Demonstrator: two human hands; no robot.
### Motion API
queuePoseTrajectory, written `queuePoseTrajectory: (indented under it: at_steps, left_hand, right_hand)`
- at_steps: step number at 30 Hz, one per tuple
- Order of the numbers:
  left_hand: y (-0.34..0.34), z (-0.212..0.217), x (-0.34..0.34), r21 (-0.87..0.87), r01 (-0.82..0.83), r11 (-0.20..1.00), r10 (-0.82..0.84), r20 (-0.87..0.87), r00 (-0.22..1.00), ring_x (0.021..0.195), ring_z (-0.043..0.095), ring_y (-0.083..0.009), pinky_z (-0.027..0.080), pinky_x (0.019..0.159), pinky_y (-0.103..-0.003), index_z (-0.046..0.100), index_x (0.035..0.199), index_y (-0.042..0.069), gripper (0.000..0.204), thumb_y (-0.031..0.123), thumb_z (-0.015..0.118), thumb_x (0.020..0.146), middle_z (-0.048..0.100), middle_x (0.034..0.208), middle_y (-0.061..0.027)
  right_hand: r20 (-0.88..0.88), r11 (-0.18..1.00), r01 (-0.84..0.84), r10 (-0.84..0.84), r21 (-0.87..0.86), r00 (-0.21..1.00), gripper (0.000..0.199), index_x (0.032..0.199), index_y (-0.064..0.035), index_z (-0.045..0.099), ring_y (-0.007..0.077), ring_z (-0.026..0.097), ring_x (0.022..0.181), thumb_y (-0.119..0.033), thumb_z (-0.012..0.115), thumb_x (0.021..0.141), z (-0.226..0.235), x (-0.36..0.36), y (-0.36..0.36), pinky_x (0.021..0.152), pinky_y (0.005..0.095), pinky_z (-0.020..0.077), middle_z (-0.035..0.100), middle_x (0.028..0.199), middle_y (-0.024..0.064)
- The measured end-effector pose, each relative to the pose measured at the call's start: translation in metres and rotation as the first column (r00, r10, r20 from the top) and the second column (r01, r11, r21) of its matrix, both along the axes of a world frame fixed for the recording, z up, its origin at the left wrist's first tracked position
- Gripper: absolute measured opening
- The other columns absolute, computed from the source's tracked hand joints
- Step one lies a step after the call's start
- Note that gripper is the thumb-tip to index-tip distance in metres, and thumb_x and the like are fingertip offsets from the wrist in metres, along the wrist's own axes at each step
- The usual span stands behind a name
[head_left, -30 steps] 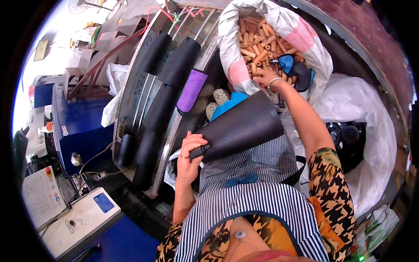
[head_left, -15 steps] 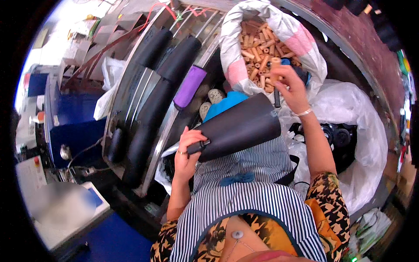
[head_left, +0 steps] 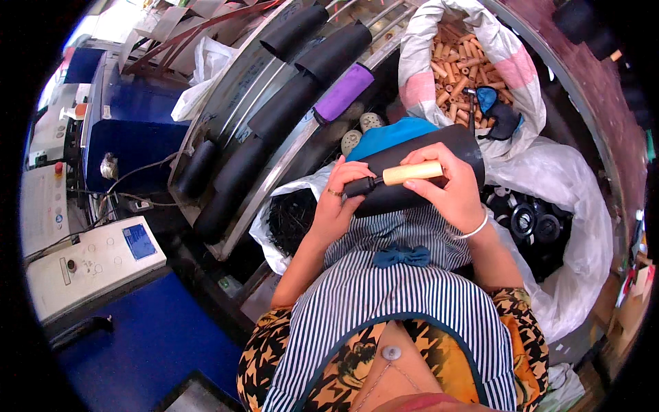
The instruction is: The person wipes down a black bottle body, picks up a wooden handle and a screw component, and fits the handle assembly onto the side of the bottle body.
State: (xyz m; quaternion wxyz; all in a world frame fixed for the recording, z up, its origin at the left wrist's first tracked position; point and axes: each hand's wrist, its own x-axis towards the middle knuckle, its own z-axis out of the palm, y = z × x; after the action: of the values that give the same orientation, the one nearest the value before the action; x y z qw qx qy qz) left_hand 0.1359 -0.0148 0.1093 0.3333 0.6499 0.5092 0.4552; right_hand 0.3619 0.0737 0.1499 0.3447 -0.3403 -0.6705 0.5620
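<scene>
My left hand (head_left: 338, 194) is closed round a short black piece (head_left: 358, 187) with a thin dark stem pointing right. Against the end of that stem, my right hand (head_left: 454, 187) pinches a tan wooden-looking tube (head_left: 413, 173) between thumb and fingers, the two parts in line. I cannot tell how far the stem goes into the tube. Beneath both hands a large black cylinder (head_left: 464, 145) lies slanted across my lap. Bright blue cloth (head_left: 395, 135) shows behind it.
Ahead, a white sack (head_left: 420, 58) holds many tan tubes (head_left: 453, 69). To the right, a clear plastic bag (head_left: 583, 206) contains black ring-shaped parts (head_left: 525, 220); a white bag (head_left: 274, 257) sits left. A metal rack (head_left: 237, 233) carries black cylinders and a purple one (head_left: 344, 93).
My right hand has come back from over the sack to the left hand, bringing a tan tube to the black piece. The view has shifted, and the left hand still holds that piece.
</scene>
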Motion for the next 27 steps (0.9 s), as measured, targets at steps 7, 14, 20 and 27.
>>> queuePoseTrajectory:
  at_steps: [7,14,20,27]
  left_hand:
    - [0.004,-0.007,0.004,0.046,0.03,0.999,-0.03,-0.006,1.0,0.116,0.055,-0.0295,0.018,0.115,-0.055,0.054,0.108,0.01,0.032,0.005,0.065,0.078,0.063,0.11,-0.0056]
    - [0.002,-0.006,0.015,0.056,0.028,0.998,-0.024,-0.077,0.997,0.116,0.056,-0.0266,0.017,0.116,-0.055,0.055,0.105,0.011,0.039,0.001,0.071,0.071,0.063,0.107,-0.003]
    - [-0.008,-0.015,0.033,0.096,0.035,0.995,-0.015,-0.206,0.978,0.115,0.056,-0.0267,0.016,0.115,-0.058,0.056,0.105,0.01,0.026,0.011,0.067,0.081,0.064,0.107,-0.0028]
    - [0.0,-0.011,0.03,0.082,0.019,0.996,-0.004,-0.179,0.984,0.114,0.057,-0.0268,0.019,0.114,-0.058,0.056,0.105,0.009,0.028,0.011,0.067,0.08,0.063,0.104,-0.0038]
  right_hand:
    - [0.105,0.876,-0.127,0.088,0.466,0.991,0.026,0.097,-0.0021,0.066,0.0254,0.064,0.088,-0.004,0.076,0.073,-0.01,0.004,0.011,0.077,0.0325,0.0511,0.065,0.098,0.0108]
    - [0.227,0.65,-0.24,0.106,0.721,0.968,0.025,0.095,-0.0059,0.068,0.0228,0.06,0.078,-0.012,0.073,0.071,-0.009,0.005,0.022,0.07,0.0338,0.0504,0.063,0.092,0.006]
    - [0.338,0.606,-0.333,0.111,0.723,0.935,0.022,0.092,-0.0077,0.064,0.0215,0.056,0.073,-0.024,0.066,0.078,-0.01,0.006,0.015,0.064,0.0306,0.0484,0.058,0.082,0.0018]
    - [0.584,0.265,-0.543,-0.108,0.797,0.805,0.03,0.096,-0.0092,0.06,0.0173,0.056,0.067,-0.037,0.06,0.084,-0.003,0.011,0.007,0.052,0.0297,0.0475,0.057,0.086,0.0003]
